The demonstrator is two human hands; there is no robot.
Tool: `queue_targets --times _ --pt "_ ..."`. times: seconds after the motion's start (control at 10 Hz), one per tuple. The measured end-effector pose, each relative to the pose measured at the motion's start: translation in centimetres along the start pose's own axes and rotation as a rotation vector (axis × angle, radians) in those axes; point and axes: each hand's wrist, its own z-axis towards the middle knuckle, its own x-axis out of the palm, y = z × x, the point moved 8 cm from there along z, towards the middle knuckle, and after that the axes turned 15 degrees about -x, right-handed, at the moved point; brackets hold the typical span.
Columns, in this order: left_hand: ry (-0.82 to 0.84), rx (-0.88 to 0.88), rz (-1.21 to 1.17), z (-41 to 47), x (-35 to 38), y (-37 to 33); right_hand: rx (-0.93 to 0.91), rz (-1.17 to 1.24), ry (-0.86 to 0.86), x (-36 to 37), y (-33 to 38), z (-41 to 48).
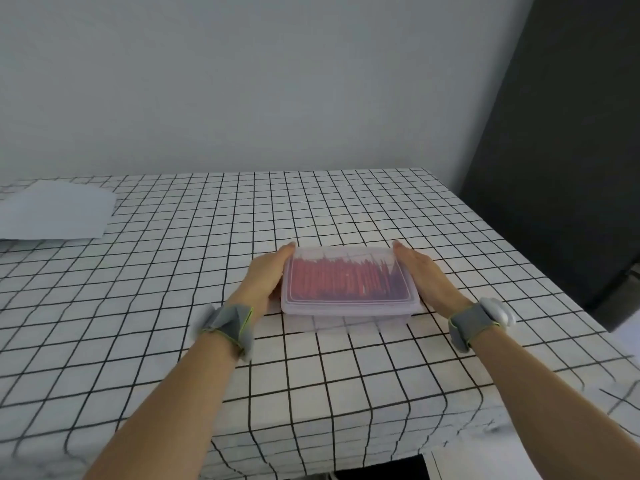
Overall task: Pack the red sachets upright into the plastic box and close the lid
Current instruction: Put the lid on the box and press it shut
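Observation:
A clear plastic box (349,308) sits on the checked tablecloth in the middle of the head view, with its translucent lid (346,258) on top. Through the lid show several red sachets (343,278) standing in a row. My left hand (266,275) lies flat against the box's left side, fingers stretched along the lid's edge. My right hand (422,271) presses the right side in the same way. Both hands clasp the box between them. The fingertips under the lid's rim are hidden.
The table (173,271) wears a white cloth with a black grid. White paper sheets (52,211) lie at the far left. The table's right edge borders a dark panel (561,168). A plain wall stands behind. Grey bands wrap both wrists.

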Motion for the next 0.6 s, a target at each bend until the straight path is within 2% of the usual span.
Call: queue_targets --times 0.1,0.2,0.3,0.4,0.6 --pt "-0.033 0.005 -0.075 -2.2 -0.3 1.1 0.002 -0.024 0.014 -0.1 1.1 -1.4" --pt "-0.005 0.110 -0.113 -4.7 -0.6 2.6 0.095 0.063 -0.091 -0.2 -0.4 -3.8" --pt "0.038 0.225 -0.053 -6.6 0.7 4.1 0.078 0.123 -0.178 1.4 -0.5 -5.2" --pt "-0.046 0.298 -0.051 -6.3 0.8 3.4 0.047 0.158 -0.268 2.5 1.0 -3.9" --pt "-0.177 0.364 -0.021 -1.7 -1.4 -1.7 0.021 0.133 -0.260 3.9 3.3 3.2"
